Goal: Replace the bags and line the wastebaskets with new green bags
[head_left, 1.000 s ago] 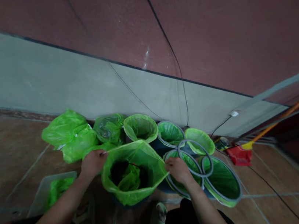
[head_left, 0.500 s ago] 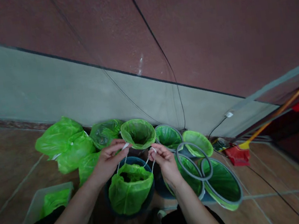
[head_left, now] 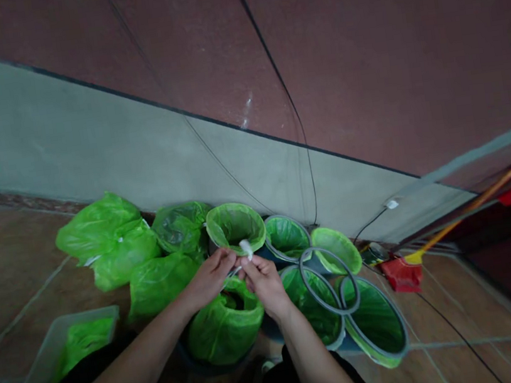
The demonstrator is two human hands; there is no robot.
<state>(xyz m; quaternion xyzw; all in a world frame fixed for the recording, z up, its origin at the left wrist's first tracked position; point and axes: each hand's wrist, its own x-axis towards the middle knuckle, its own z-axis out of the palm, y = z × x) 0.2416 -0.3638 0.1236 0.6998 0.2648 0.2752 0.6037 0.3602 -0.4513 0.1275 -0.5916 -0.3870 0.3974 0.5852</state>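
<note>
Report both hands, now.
Left hand: closed, pinching white drawstring.
Right hand: closed, pinching white drawstring too, above the open green bag.

Bag (head_left: 225,334) in nearest bin (head_left: 216,369) | tub (head_left: 44,360) left | dustpan (head_left: 404,275) far right | wall (head_left: 221,82) behind

The left hand (head_left: 211,278) and right hand (head_left: 264,283) meet over a green bag (head_left: 223,338) seated in a dark bin (head_left: 214,369), pinching its white drawstring (head_left: 246,248); whether it is knotted is hard to make out. Green-lined bins (head_left: 267,250) stand beyond and to the right, a loose grey ring (head_left: 348,311) overlapping two of them. Green bags (head_left: 109,234) lie left by the wall (head_left: 62,136), near a clear tub (head_left: 44,348)
</note>
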